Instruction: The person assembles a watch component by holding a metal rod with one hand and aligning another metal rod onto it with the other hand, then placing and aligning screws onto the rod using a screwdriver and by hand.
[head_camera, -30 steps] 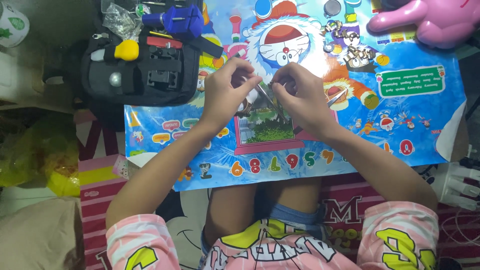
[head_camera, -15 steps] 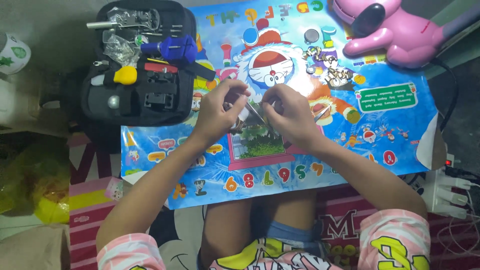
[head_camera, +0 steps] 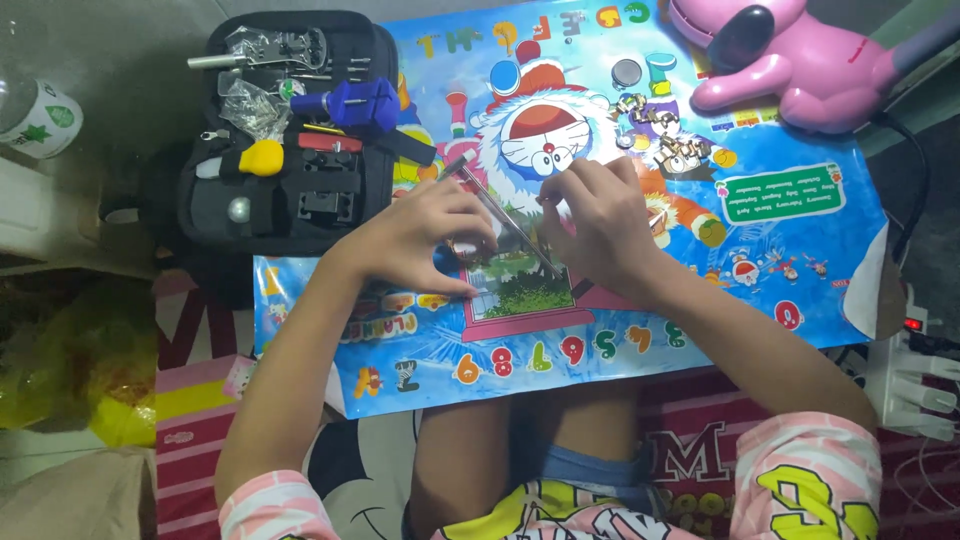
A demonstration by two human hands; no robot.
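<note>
Head view, looking straight down: we see both hands meeting over a colourful cartoon poster (head_camera: 800,290) spread across the person's lap. Left hand (head_camera: 425,240) rests palm down on the poster, fingers curled; its fingertips close on the near part of a thin metal tool (head_camera: 505,215), a tweezers-like rod, which runs slantwise from far left to near right between the two hands. Right hand (head_camera: 595,225) sits just right of the tool, fingers bunched together near the tool's middle; we cannot tell whether it pinches the tool or some small part, since the fingers hide the contact. The two hands are close together, almost touching, above the green landscape panel printed on the poster.

Far left of the hands lies an open black tool case (head_camera: 290,200), holding a blue tool (head_camera: 350,105), a yellow knob (head_camera: 262,157) and clear plastic bags (head_camera: 250,100) of small parts. Beyond the right hand, on the poster, we note a cluster of small metal links (head_camera: 665,130) and a round grey disc (head_camera: 627,72). A pink toy-shaped lamp (head_camera: 790,65) stands at the far right corner. A white cup with green marks (head_camera: 40,118) sits at the far left edge, and a white power strip (head_camera: 905,385) lies at the right. Pink striped sleeves (head_camera: 820,465) show at the near edge.
</note>
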